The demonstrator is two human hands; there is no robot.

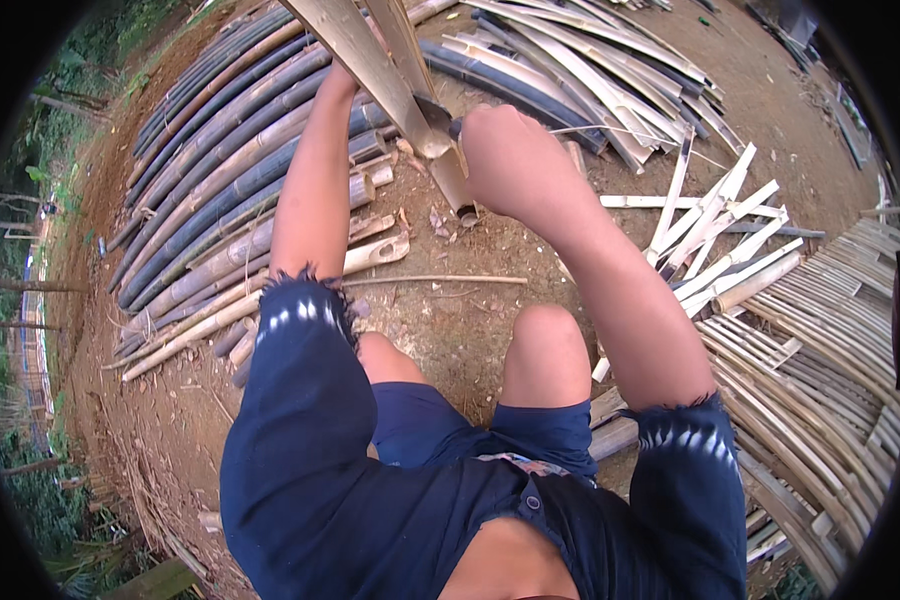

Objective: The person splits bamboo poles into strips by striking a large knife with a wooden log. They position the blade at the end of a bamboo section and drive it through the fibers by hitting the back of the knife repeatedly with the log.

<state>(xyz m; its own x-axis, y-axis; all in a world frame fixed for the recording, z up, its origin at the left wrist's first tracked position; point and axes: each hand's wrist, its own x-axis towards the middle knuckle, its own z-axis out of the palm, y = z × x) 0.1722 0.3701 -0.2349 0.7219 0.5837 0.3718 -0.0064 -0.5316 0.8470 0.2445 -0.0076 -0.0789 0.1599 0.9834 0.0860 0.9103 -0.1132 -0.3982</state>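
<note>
A bamboo pole stands tilted in front of me, its upper part split into two lengths that spread toward the top of the picture. The dark blade of a knife sits across the bamboo where the split meets the lower piece. My right hand is closed around the knife's handle, just right of the pole. Up at the left side of the split bamboo is my left hand; it touches or lies behind the nearer length, which hides its fingers.
Dark bamboo poles lie in a row on the ground at left. Split bamboo strips are heaped at the far right, with shorter pale pieces nearer. A slatted bamboo platform stands at right. One thin stick lies before my knees.
</note>
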